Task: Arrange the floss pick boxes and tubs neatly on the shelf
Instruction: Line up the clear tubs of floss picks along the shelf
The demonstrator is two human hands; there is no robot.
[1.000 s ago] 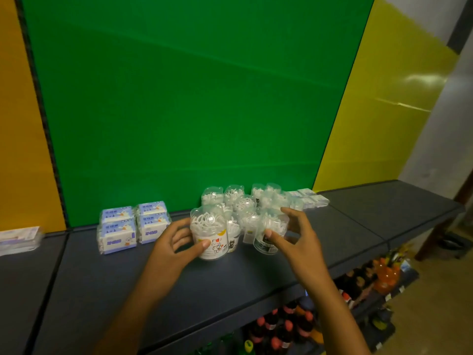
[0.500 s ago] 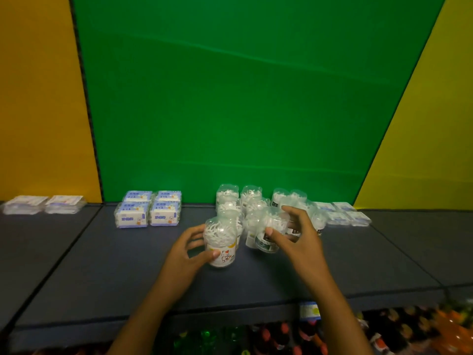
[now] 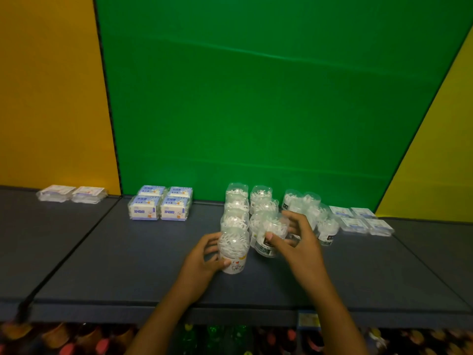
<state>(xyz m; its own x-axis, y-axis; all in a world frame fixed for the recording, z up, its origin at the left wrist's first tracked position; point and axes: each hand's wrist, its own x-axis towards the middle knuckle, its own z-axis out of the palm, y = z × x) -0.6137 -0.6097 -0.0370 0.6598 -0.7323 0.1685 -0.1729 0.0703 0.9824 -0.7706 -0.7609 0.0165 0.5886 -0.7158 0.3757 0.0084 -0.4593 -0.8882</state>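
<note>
Head view: my left hand [image 3: 202,262] grasps the clear cartoon-labelled floss tub [image 3: 233,252] upright on the dark grey shelf [image 3: 122,265]; my right hand [image 3: 299,244] grasps the tilted dark-labelled clear tub [image 3: 268,235] just beside it.

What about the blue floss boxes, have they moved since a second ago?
No. The blue floss boxes sit just right of the orange-green wall seam, as before; only the camera turned.
</note>
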